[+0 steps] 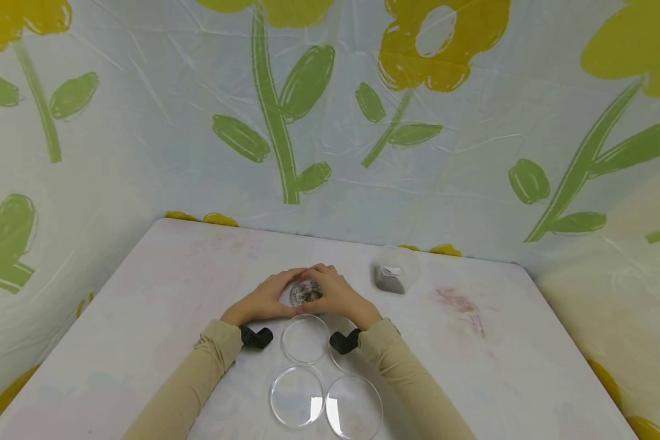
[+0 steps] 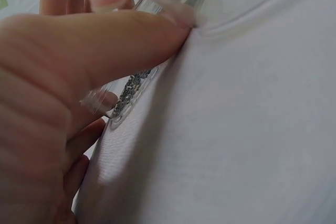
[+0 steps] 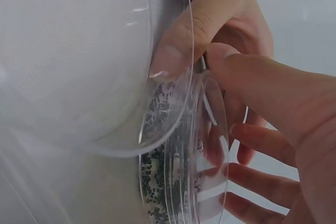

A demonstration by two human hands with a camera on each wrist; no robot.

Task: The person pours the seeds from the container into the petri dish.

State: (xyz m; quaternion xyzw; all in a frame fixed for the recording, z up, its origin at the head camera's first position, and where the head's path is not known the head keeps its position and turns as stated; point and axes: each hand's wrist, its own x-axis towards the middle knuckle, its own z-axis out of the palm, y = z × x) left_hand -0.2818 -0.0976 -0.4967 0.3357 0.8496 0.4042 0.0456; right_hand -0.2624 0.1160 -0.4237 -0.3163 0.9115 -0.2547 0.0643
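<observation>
Clear round dish with dark grains (image 1: 308, 294): it is on the white table with pink stains (image 1: 462, 379), between your two hands; all places below are told from this dish.
Left hand (image 1: 265, 297): curved around the left side of the dish, half closed; thumb at the near side, fingers toward the far side, and the dish is in its hold.
Right hand (image 1: 338, 291): the same curve at the right side, half closed on the same dish, thumb also near.
Thin clear cover (image 3: 214, 198): it appears above the grains; if it sits fully, I cannot tell.
Pressure: the step seems to be steadying this covered dish, so please press equally from both sides, because one strong thumb could tilt it and let the grains slide.
Four empty clear round dishes (image 1: 297, 397): on the near side of the grain dish, the closest just beside your thumbs; lift your thumbs a little so they do not push its rim.
Black wrist mounts (image 1: 257, 337): also on the near side; mind the right one, close to the empty dishes.
Clear packet with dark grey contents (image 1: 390, 279): to the right and slightly beyond the grain dish, apart from your fingers.
</observation>
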